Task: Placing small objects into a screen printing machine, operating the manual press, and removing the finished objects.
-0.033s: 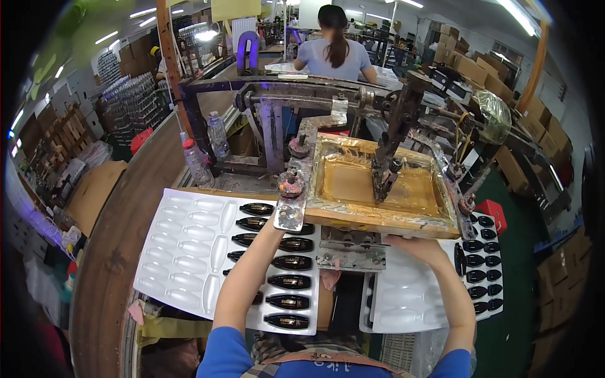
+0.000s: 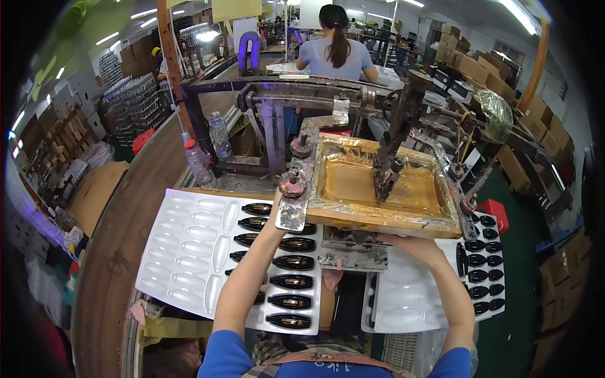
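A screen-printing frame [image 2: 378,217] with a wooden rim and amber mesh sits tilted in a dark metal press. My left hand [image 2: 275,211] is at the paint-stained bracket [image 2: 291,217] on the frame's left side, its fingers hidden behind it. Under the frame's front edge is my right hand [image 2: 413,246], beside the stained metal fixture [image 2: 353,255]; its fingertips are out of sight. Below my left forearm, a white moulded tray [image 2: 183,246] holds glossy black pieces with gold print [image 2: 293,280] in its right part. Another white tray [image 2: 406,296] lies under my right forearm.
Two plastic bottles, one with a red cap [image 2: 198,164], stand left of the press. More black pieces [image 2: 488,260] fill a tray at the right, near a red container [image 2: 493,214]. A person [image 2: 337,57] sits beyond the press. Cardboard boxes [image 2: 466,63] are stacked at the far right.
My right hand has shifted slightly left beneath the frame, towards the fixture. The rest looks the same, apart from a small shift of the whole view.
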A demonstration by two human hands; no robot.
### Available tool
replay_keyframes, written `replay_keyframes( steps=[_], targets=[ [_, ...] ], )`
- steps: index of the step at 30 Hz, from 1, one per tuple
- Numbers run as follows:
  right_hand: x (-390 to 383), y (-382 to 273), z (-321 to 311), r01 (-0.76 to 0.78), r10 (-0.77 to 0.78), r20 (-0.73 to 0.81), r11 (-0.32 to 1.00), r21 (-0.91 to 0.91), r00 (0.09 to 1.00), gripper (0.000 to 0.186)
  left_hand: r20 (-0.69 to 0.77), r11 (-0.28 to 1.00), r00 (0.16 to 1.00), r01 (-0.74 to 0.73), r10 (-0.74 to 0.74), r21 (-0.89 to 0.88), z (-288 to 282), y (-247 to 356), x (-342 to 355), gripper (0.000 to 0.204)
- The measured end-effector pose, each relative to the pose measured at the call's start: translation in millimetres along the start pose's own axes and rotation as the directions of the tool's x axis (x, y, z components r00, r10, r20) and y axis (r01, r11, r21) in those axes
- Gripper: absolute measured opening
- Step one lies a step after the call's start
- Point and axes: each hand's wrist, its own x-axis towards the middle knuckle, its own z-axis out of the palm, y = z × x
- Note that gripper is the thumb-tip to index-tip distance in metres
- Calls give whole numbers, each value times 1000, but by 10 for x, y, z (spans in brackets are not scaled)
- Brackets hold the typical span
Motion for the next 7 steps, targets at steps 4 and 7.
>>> replay_keyframes(
  steps=[4,7],
  targets=[
    [147,-41,199,51,-47,35,993,-105,998,53,-43,961,991,111,-125,-253,-155,323,-441,17],
    [254,-142,315,90,-112,173,987,132,978,56,-120,985,986,94,-112,-147,-369,443,-874,18]
  ],
)
